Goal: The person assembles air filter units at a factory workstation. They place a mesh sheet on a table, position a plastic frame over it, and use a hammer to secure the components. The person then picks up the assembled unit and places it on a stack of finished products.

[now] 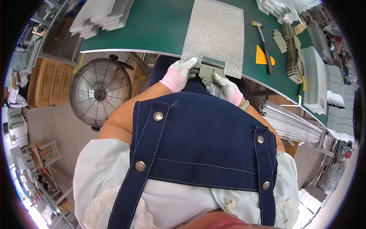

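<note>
A silver mesh panel [215,32] lies on the green table with its near end over the front edge. That end has a notch between two corners. My left hand [178,75], in a white and pink glove, is closed on the left corner, thumb on top and fingers below. In the notch is a small grey-green plate [207,73] with cut-outs. My right hand [225,87], gloved alike, pinches the plate's right part with the thumb on top; its lower fingers are partly hidden. I cannot tell whether plate and panel touch.
On the green table [160,26], a hammer [263,44] and a yellow scraper [262,57] lie to the right, near a row of grey-green plates [292,53]. Stacked mesh panels [101,15] are at the far left. A floor fan [100,94] stands left, by cardboard boxes [49,84].
</note>
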Demonstrator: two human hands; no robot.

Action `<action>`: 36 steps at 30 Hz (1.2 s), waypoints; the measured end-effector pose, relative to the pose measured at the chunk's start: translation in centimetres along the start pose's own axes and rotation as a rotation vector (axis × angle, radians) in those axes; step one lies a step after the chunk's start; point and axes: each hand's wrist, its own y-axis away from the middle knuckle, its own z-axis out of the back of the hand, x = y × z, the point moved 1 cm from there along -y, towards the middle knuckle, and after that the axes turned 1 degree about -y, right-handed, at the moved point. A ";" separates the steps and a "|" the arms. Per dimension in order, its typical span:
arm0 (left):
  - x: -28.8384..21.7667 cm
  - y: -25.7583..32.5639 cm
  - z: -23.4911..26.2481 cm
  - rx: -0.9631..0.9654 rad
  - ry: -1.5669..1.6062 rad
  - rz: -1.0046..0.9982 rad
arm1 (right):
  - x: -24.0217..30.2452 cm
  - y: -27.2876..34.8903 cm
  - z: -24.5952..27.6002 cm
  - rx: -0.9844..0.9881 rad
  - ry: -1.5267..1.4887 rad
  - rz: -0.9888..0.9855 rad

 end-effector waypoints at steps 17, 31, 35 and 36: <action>-0.6 1.1 -0.4 0.165 -0.455 0.108 | -0.1 0.0 -1.0 -0.098 0.221 0.122; -0.1 0.9 -0.2 0.211 -0.125 0.125 | 1.4 1.4 1.6 -0.028 -0.073 0.294; -0.5 1.8 -1.6 0.119 -0.229 0.092 | 1.3 1.7 0.4 -0.440 0.466 0.501; -0.6 1.9 -1.9 0.141 -0.197 0.104 | 1.4 1.9 0.2 -0.419 0.422 0.510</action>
